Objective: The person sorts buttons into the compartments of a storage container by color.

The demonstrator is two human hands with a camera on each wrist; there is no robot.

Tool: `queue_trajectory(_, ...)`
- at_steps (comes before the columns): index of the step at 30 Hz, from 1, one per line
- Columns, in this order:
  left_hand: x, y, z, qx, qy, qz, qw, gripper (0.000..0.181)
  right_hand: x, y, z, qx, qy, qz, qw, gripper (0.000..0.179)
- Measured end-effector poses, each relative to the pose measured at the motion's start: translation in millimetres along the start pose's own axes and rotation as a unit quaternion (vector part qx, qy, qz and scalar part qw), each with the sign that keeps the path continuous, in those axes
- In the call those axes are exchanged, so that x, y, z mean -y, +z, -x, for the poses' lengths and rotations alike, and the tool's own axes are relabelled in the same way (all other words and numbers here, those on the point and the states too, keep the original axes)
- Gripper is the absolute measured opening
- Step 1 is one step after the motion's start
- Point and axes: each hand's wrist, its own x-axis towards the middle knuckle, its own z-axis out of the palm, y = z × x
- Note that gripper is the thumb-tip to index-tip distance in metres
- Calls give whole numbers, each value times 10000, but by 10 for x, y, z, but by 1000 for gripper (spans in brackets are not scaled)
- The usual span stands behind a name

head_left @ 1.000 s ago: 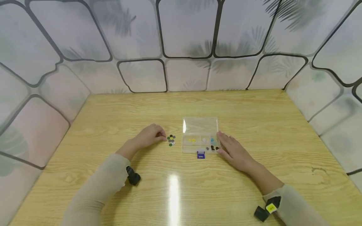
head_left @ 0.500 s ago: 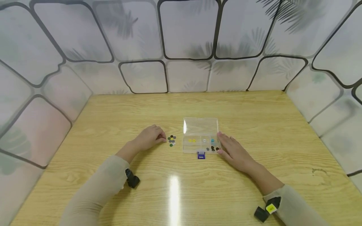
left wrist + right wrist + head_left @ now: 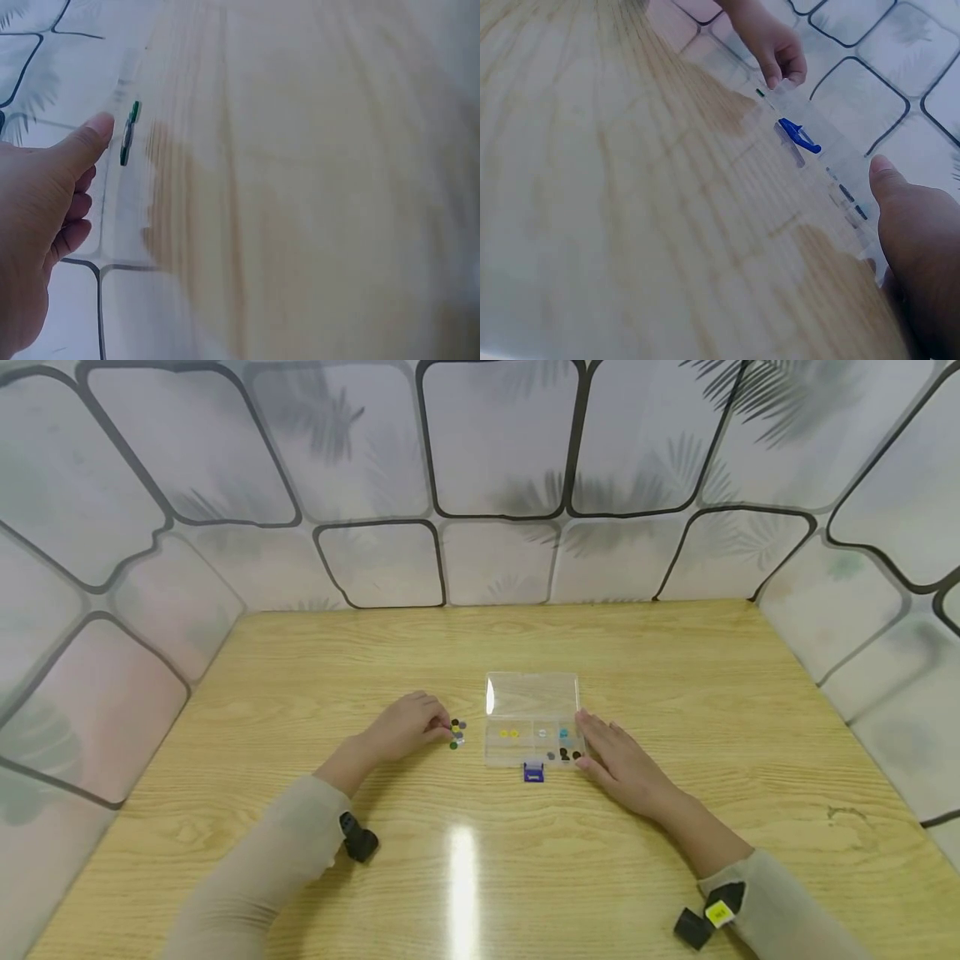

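With the left hand (image 3: 408, 727), reaching at the nine o'clock side of a small cluster of discs (image 3: 454, 729), thumb extended and fingers curled inward; cannot tell whether pinching a disc or only covering part of the group. With the right hand (image 3: 618, 764), touching the three o'clock side of a clear divided box (image 3: 498, 756), fingers stretched out toward ten o'clock and thumb spread apart from them at the corner near four o'clock. Can see discs in black, grey, yellow, white and green on the wood-grain table (image 3: 375, 652), with the box near them at three o'clock, apart from them. Can make out the clear lid (image 3: 532, 693) turned back at the box's twelve o'clock and a blue clasp (image 3: 533, 772) at its six. Inside the box, can pick out yellow pieces (image 3: 514, 733) toward nine o'clock, a white piece (image 3: 542, 733) near twelve, a blue piece (image 3: 564, 732) toward two, black pieces (image 3: 564, 753) toward four and a grey piece (image 3: 551, 756) near five. Facing a pale, dark-lined backdrop (image 3: 495, 452) at twelve o'clock, beyond the table.
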Motion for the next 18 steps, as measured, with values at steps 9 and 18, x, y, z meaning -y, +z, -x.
queue_trajectory(9,-130,7,-113,-113,272,-137,9995,17,-2,11,2,-105,-85,31,9999,63)
queue_trajectory(18,-298,40,-257,-319,617,-171,9974,13,-18,13,8,-106,-105,32,9999,63)
